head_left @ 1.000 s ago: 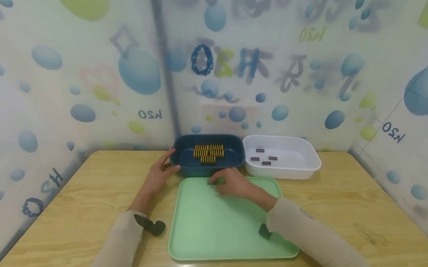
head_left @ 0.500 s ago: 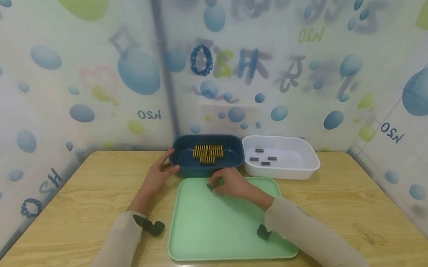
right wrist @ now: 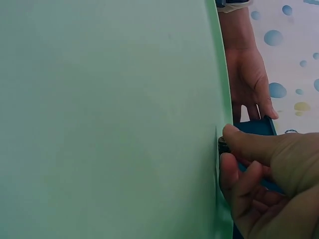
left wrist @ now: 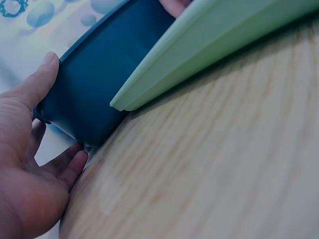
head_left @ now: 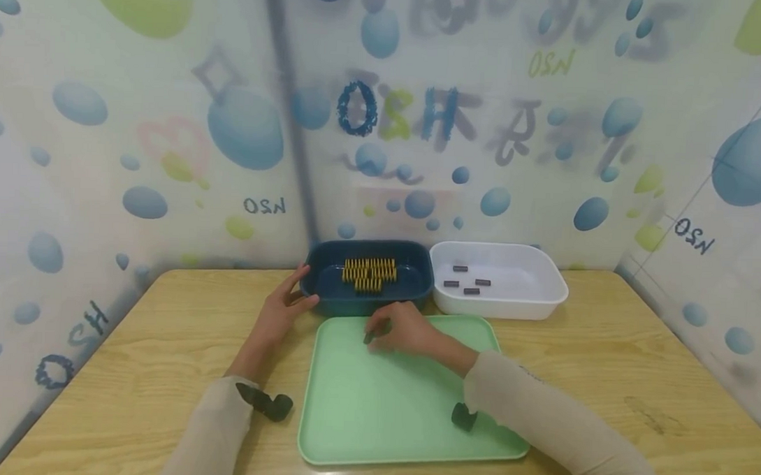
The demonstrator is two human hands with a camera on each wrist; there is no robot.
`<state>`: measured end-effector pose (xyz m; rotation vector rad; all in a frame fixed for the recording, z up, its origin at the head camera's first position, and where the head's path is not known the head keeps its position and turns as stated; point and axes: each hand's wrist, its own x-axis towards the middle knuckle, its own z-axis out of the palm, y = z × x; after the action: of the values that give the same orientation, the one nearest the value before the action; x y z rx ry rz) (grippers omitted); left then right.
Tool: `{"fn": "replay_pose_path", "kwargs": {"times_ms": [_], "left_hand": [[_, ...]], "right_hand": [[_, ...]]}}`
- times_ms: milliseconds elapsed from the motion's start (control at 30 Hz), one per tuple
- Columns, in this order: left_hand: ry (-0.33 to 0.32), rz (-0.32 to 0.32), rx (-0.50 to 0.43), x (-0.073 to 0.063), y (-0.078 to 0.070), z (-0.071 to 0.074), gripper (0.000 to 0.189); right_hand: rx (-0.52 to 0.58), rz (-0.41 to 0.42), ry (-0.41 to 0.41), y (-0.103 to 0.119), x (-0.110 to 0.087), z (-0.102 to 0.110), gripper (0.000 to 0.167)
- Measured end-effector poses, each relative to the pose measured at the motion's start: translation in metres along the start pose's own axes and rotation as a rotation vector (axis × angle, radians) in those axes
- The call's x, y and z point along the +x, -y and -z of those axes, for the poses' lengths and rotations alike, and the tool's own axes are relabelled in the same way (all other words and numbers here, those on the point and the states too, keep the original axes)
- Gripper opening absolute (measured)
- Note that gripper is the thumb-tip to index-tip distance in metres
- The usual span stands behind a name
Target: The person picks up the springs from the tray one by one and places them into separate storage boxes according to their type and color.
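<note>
My right hand (head_left: 405, 329) pinches a small dark cylinder (head_left: 368, 338) between thumb and fingers, close above the far part of the green tray (head_left: 381, 412). In the right wrist view one end of the cylinder (right wrist: 223, 145) shows between the fingertips; the rest is covered. My left hand (head_left: 277, 318) rests at the left end of the dark blue bin (head_left: 334, 302), touching it with the thumb on its rim and other fingers low at the end wall. Inside that bin lie several yellow coil springs (head_left: 369, 271). Similar small dark cylinders (head_left: 471, 291) lie scattered in the white bin (head_left: 532, 307).
Both bins stand side by side along the table's back, against a printed curtain (head_left: 383, 161). The tray's far edge lies just in front of them. Wooden tabletop (head_left: 136, 383) extends on both sides of the tray.
My right hand has drawn slightly nearer over the tray, and the pinched cylinder has turned from lying level to tilted. My left hand stays at the blue bin.
</note>
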<state>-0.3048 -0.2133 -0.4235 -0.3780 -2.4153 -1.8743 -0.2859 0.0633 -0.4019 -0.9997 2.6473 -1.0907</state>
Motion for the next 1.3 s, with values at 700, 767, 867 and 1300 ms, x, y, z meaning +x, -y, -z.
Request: {"fn": "replay_pose_path", "kwargs": {"times_ms": [700, 767, 867, 1300], "left_hand": [[0.020, 0.011, -0.024, 0.001, -0.003, 0.001, 0.066], [0.016, 0.006, -0.008, 0.000, -0.003, 0.001, 0.066], [0.011, 0.006, -0.001, -0.001, -0.005, 0.000, 0.066], [0.035, 0.029, -0.020, -0.013, -0.037, -0.003, 0.065]], "right_hand": [[-0.016, 0.057, 0.092, -0.004, -0.002, 0.003, 0.022], [0.003, 0.030, 0.098, -0.004, -0.002, 0.004, 0.025], [0.006, 0.004, 0.103, -0.004, -0.003, 0.005, 0.024], [-0.005, -0.026, 0.126, 0.000, -0.006, 0.008, 0.016]]}}
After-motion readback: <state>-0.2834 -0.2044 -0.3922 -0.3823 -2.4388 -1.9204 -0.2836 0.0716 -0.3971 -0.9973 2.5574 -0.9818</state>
